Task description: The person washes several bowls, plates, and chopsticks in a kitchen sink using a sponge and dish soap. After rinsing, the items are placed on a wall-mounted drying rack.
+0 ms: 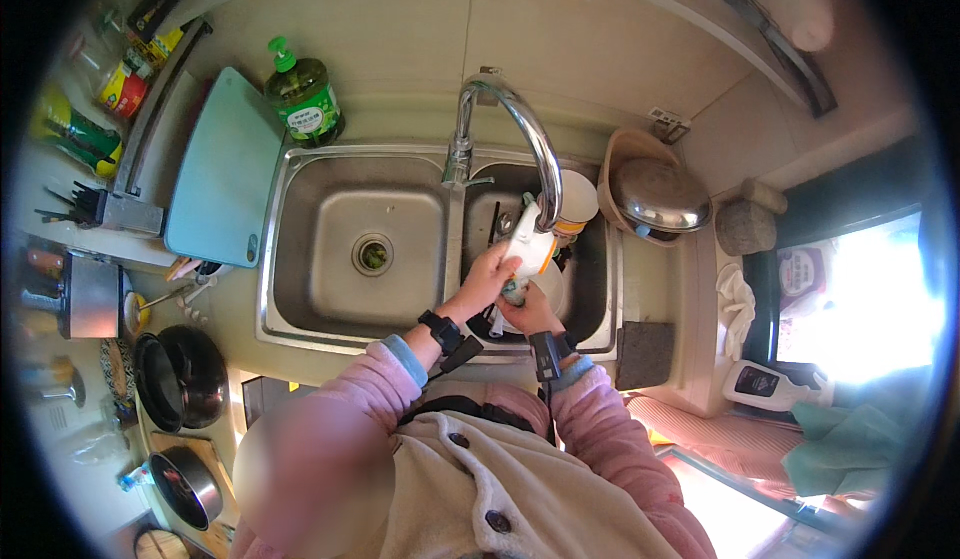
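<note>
Above the right basin of a steel double sink (454, 289), my left hand (487, 277) grips a white bowl (531, 247) with an orange band, tilted on its side below the faucet spout. Just under the bowl, my right hand (531, 311) pinches a small greenish-white scrubbing cloth or sponge (514, 290), partly hidden by the fingers. More dishes lie in this basin: a white bowl with a yellow-orange band (579, 197) at the back, a white plate (551, 289) behind my right hand, and dark chopsticks (495, 221).
The chrome faucet (551, 161) arches over the right basin. Green bits lie in the left drain (373, 254). A dish soap bottle (306, 105) and a blue cutting board (221, 176) stand at back left. At right is a tan basin (611, 161) with a metal lid (660, 191).
</note>
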{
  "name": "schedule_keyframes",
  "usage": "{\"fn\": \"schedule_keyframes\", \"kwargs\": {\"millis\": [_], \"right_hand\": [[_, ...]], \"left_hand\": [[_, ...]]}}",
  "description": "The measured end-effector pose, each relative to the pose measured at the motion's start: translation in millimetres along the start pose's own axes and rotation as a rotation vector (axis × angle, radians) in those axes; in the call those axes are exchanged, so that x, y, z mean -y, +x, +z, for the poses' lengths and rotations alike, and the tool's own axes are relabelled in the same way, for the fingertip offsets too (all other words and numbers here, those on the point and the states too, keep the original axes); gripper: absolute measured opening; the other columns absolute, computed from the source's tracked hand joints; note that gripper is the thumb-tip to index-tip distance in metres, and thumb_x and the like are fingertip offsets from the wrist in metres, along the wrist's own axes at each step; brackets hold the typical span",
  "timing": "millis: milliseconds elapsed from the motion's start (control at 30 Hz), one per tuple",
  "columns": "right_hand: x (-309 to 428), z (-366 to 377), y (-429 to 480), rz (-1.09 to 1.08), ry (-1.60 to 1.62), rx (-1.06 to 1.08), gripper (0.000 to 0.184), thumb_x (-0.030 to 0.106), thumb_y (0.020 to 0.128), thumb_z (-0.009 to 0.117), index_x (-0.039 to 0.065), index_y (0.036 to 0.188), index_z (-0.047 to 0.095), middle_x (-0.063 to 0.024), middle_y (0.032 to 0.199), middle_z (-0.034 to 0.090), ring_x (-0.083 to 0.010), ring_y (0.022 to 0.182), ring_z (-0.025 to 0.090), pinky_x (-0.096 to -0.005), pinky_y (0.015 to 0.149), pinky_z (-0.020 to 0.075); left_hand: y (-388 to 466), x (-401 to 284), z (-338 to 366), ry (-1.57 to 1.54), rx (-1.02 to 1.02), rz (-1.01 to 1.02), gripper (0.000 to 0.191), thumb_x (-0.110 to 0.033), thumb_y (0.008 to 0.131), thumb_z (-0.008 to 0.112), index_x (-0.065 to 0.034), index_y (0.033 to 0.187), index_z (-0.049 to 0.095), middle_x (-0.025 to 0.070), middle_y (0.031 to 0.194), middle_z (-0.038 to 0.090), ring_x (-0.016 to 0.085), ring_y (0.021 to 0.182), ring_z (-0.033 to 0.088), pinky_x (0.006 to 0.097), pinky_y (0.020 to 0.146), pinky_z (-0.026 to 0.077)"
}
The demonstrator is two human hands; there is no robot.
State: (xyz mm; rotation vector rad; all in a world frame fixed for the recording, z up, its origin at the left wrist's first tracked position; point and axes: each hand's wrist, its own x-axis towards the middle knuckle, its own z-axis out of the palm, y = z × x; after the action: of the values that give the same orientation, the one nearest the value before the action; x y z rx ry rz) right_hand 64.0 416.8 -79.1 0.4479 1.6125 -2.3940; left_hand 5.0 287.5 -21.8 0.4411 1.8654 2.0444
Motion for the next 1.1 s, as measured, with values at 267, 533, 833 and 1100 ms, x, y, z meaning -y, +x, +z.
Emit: {"fn": "schedule_keyframes", "kwargs": {"millis": [267,533,833,1100], "right_hand": [[47,-32,-15,-0.526,-1.059,-0.06,0.043,0.013,0.084,0.066,0.004,0.121,0.046,-0.0127,0.11,0.058,-0.0254,0.095,0.06,-0.0382,0.073,0.0515],[-16,-82,-6,0.431,-0.053,-0.215,0.058,0.011,0.067,0.075,0.005,0.121,0.053,-0.0202,0.111,0.059,-0.0363,0.103,0.058,-0.0402,0.089,0.0471],[85,-30,-22,0.187,0.272,-0.075,0.065,0.053,0.087,0.058,0.012,0.136,0.043,-0.0073,0.137,0.043,-0.0219,0.119,0.044,-0.0425,0.095,0.039],[134,-47,-82,0.306,0.135,0.071,0.044,0.026,0.087,0.067,-0.004,0.117,0.056,-0.0103,0.111,0.064,-0.0199,0.097,0.065,-0.0334,0.082,0.0534]], "left_hand": [[-10,-7,4,0.842,0.169,0.208,0.026,-0.015,0.086,0.06,-0.0106,0.112,0.062,0.0174,0.09,0.066,0.037,0.081,0.063,0.0441,0.068,0.051],[12,13,4,0.077,0.007,-0.059,0.025,-0.015,0.091,0.06,0.0027,0.109,0.06,0.0107,0.086,0.066,0.016,0.075,0.061,0.0315,0.069,0.048],[5,13,-14,-0.921,-0.073,-0.336,0.031,-0.016,0.095,0.053,-0.0028,0.123,0.052,0.0094,0.115,0.062,0.023,0.107,0.06,0.0381,0.095,0.046],[-37,1,11,-0.828,0.013,-0.72,0.036,-0.018,0.094,0.055,-0.0183,0.128,0.041,0.0087,0.12,0.054,0.029,0.109,0.058,0.0538,0.089,0.049]]}}
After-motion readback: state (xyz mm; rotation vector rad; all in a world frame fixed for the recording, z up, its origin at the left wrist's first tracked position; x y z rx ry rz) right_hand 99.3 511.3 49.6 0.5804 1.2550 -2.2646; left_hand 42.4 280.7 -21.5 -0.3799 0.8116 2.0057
